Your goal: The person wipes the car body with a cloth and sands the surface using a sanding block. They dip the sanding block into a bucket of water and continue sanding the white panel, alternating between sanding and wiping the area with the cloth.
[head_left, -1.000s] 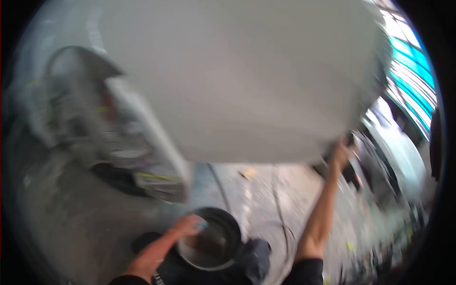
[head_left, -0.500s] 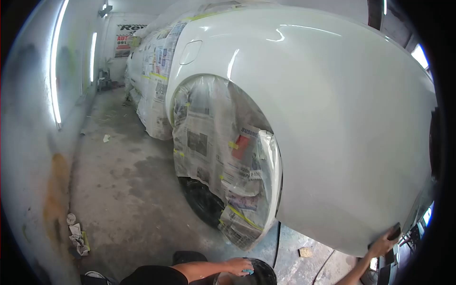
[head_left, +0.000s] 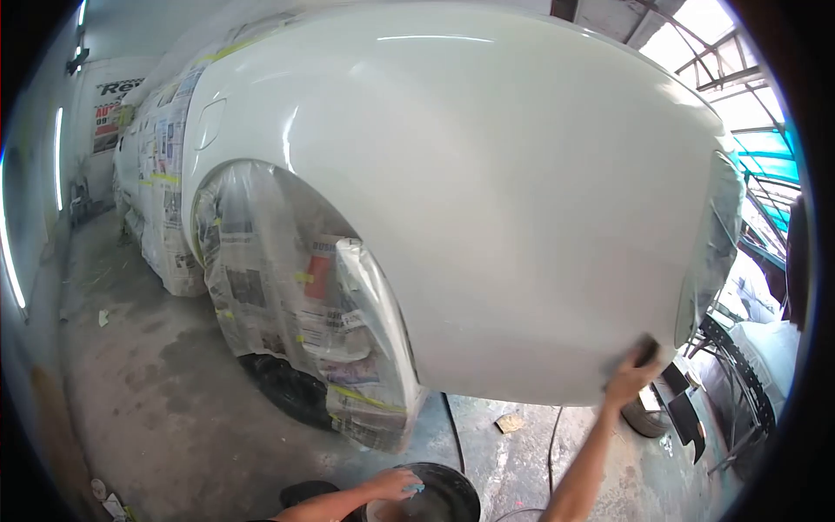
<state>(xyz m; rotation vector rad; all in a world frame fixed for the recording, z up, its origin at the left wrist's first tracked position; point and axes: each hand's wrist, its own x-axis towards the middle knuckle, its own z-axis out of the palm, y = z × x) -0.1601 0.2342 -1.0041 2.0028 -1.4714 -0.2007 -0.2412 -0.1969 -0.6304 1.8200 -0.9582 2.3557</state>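
A white car body panel (head_left: 522, 200) fills most of the view. My right hand (head_left: 632, 380) is closed around a dark sanding block (head_left: 645, 350) against the panel's lower rear corner. At the bottom, my left hand (head_left: 393, 484) is closed on something small and blue (head_left: 415, 488), too small to name with certainty. That hand is over the near-left part of a black tub (head_left: 461, 496), which holds murky liquid. The wheel arch is covered with taped newspaper and clear plastic sheeting (head_left: 270, 261), with the black tyre (head_left: 283, 391) showing below.
A yellowish sponge-like piece (head_left: 509, 423) lies on the concrete floor (head_left: 139, 374) beneath the panel. A dark hose (head_left: 453, 431) runs close to the tub. Black car parts (head_left: 683, 409) stand at the right. Newspaper masking (head_left: 165, 148) continues along the car's side.
The view has swung right, so the car and wheel arch sit further left. More of the panel's rear end shows. My right hand keeps the sanding block at the lower corner; my left stays by the tub.
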